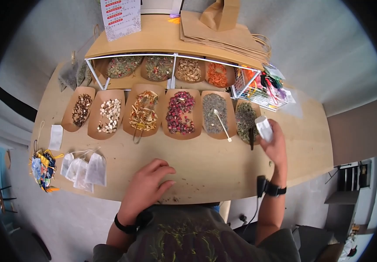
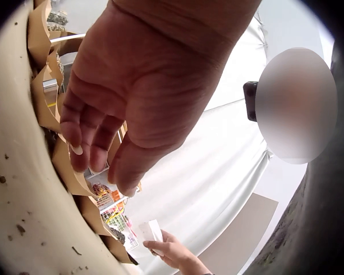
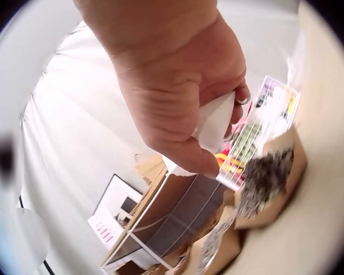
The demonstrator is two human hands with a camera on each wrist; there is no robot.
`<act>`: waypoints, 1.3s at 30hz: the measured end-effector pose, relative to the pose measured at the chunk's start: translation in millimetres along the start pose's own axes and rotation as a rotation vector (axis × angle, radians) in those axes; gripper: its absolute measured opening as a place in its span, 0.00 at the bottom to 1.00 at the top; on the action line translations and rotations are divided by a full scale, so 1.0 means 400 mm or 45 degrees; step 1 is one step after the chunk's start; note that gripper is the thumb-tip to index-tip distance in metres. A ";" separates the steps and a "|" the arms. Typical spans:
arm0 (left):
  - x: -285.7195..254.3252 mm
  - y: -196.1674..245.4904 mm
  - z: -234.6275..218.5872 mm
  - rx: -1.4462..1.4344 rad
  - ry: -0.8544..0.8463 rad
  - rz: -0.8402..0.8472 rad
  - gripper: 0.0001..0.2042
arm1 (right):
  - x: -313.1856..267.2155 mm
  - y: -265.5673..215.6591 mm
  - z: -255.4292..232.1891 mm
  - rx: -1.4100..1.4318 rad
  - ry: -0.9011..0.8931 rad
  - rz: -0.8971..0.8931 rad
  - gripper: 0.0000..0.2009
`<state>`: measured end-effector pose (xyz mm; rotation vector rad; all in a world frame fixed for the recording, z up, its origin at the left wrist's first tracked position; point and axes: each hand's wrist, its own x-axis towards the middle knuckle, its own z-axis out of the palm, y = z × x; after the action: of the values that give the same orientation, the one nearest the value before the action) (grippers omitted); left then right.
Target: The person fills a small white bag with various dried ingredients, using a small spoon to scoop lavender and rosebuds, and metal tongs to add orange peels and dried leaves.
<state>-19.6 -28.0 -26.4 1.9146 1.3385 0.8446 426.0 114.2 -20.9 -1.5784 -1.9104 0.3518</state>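
Observation:
My right hand holds a small white pouch upright between thumb and fingers, over the near right side of the rightmost paper tray of dark dried herbs. In the right wrist view the pouch is pinched and its lower part is behind the thumb. A dark-handled scoop leans out of that tray toward me. My left hand hovers over the near middle of the table with relaxed fingers and holds nothing. Dark crumbs lie close to it at the table's front edge.
In the front row, further trays hold rosebuds, sliced pieces with tongs, and grey-purple herbs with a white spoon. White drawstring bags and patterned pouches lie left. A shelf and wire basket stand behind.

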 end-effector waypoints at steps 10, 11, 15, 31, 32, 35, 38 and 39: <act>0.059 0.033 0.044 -0.561 0.175 -0.152 0.30 | -0.124 -0.467 0.310 0.474 -0.345 -0.235 0.41; 0.056 0.021 0.046 -0.513 0.237 -0.189 0.30 | -0.123 -0.495 0.334 0.399 -0.312 -0.322 0.42; 0.029 0.004 -0.025 -0.748 0.313 -0.463 0.24 | -0.122 -0.572 0.387 0.542 -0.395 -0.400 0.49; -0.262 -0.559 -0.781 0.109 0.818 -0.715 0.26 | -0.222 -0.337 0.292 0.538 -0.645 -0.169 0.38; -0.267 -0.615 -0.828 0.255 0.726 -0.790 0.28 | -0.234 -0.333 0.287 0.548 -0.643 -0.124 0.36; -0.249 -0.627 -0.811 0.696 0.713 -0.771 0.29 | -0.252 -0.343 0.274 0.498 -0.636 -0.120 0.35; -0.177 -0.521 -0.732 0.955 0.850 -0.594 0.25 | -0.267 -0.331 0.273 0.487 -0.618 -0.159 0.33; -0.146 -0.439 -0.672 0.798 0.701 -0.586 0.23 | -0.270 -0.326 0.276 0.484 -0.617 -0.147 0.33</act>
<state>-344.4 2.3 -17.8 1.7165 2.5001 0.7959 265.3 -0.9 -63.2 -1.1952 -2.1100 1.0575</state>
